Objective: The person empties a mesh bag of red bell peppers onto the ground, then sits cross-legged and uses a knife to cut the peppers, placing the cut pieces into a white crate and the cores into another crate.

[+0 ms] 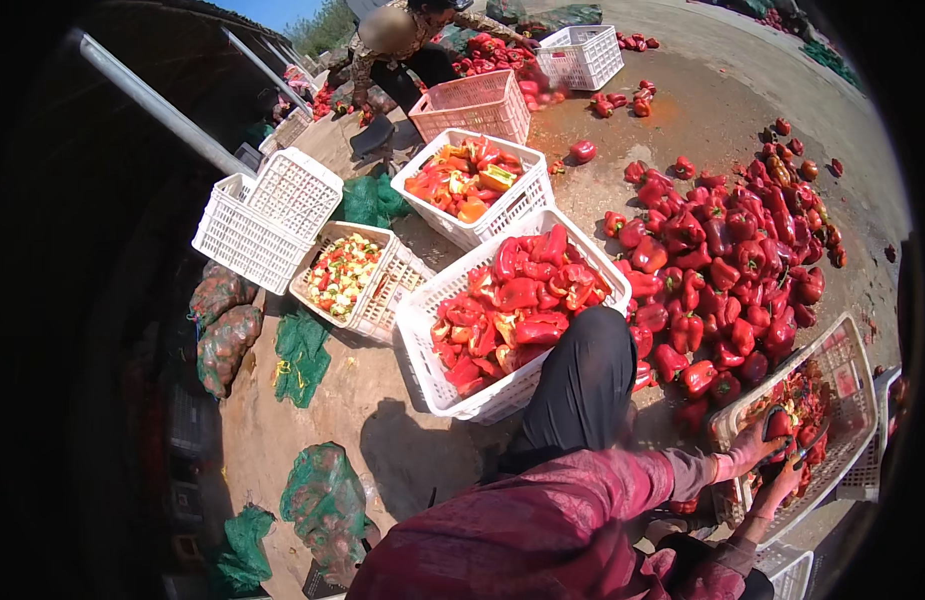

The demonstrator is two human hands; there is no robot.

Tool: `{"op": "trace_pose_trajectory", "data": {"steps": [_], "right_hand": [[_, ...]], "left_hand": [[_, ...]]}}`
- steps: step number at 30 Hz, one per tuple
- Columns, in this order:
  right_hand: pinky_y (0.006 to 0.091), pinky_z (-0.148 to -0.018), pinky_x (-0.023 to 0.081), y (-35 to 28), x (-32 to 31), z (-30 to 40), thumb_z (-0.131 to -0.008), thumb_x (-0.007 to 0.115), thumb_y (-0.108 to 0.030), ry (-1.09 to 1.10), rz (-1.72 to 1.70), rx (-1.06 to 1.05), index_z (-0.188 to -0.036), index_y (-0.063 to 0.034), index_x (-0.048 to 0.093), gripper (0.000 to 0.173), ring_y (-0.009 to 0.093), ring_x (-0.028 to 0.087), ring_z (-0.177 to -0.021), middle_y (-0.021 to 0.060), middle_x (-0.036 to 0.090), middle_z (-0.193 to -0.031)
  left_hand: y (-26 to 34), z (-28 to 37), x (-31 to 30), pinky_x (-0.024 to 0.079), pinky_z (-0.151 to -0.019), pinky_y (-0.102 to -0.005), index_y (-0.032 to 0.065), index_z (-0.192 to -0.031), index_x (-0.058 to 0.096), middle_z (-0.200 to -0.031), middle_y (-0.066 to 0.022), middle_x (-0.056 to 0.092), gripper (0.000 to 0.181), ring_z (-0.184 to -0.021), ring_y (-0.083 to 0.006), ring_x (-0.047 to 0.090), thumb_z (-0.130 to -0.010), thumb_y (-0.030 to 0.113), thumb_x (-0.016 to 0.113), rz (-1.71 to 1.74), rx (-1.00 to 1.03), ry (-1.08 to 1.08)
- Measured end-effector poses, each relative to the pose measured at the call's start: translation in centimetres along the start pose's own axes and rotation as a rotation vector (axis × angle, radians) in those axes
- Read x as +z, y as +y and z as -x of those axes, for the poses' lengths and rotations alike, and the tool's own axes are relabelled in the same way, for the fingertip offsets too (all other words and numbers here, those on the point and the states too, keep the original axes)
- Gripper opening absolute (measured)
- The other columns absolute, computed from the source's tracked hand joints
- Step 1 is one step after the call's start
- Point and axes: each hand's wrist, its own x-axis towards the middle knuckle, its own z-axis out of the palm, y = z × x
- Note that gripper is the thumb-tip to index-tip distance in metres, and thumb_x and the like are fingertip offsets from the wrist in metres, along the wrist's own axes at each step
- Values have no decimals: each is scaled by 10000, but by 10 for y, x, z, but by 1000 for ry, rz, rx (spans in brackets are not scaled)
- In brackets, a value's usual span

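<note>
My left hand (759, 444), with dark-covered fingers, grips a red bell pepper (779, 426) above a white plastic crate (852, 375) at the right. Close below it is my right hand (786, 478), its fingers closed around a small blade-like tool (804, 453) that is mostly hidden. Inside this tilted crate lie red and pale pepper scraps (811, 397). To the left of my hands, a large heap of whole red bell peppers (721, 255) covers the concrete. Beside my bent knee (590, 375) stands a white crate (432, 375) of cut red pepper pieces (518, 292).
Another white crate (507, 217) holds cut peppers; a smaller one (391, 289) holds pale-and-red cores. Stacked white crates (260, 225) and green mesh sacks (323, 502) stand to the left. A person (425, 45) bends near a pink crate (473, 109) and a white crate (582, 56).
</note>
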Motion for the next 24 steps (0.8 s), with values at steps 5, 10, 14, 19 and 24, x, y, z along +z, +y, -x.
{"op": "trace_pose_trajectory", "data": {"steps": [5, 10, 14, 19, 24], "right_hand": [[322, -689, 480, -46, 6, 18, -935, 607, -141, 89, 1087, -267, -1196, 22, 592, 308, 193, 612, -778, 80, 662, -974], [268, -761, 512, -42, -4, 27, -952, 589, -158, -224, 106, -207, -1298, -31, 562, 370, 116, 592, -916, 31, 630, -1109], [273, -693, 490, -101, 37, 59, -974, 537, -240, -296, 391, -323, -1268, -45, 581, 355, 122, 598, -842, 31, 636, -1012], [241, -558, 446, -136, 66, 74, -959, 579, -304, -64, 96, 69, -1191, -40, 622, 355, 112, 591, -635, 27, 645, -798], [245, -604, 503, -107, 60, 71, -923, 646, -281, -16, 121, 163, -1157, -15, 627, 354, 152, 665, -698, 54, 670, -834]], "left_hand": [[62, 15, -32, 476, -896, -435, 64, -1518, 246, -1063, -293, 621, 1067, -1022, -398, 617, -687, 434, 804, -661, 48, -220], [31, -14, -13, 370, -1064, -416, 84, -1498, 283, -1387, -268, 468, 910, -1304, -374, 447, -784, 347, 781, -305, 190, -121], [23, -40, -23, 419, -1011, -338, 75, -1459, 351, -1286, -144, 559, 847, -1180, -207, 518, -774, 253, 818, 290, 143, -230], [115, -22, -124, 508, -847, -352, 43, -1168, 553, -983, -122, 677, 524, -918, -219, 645, -764, 252, 814, -312, 373, -47], [202, 13, -306, 541, -801, -383, 47, -1159, 596, -987, -137, 694, 529, -918, -282, 684, -757, 329, 793, -1049, 356, 226]]}}
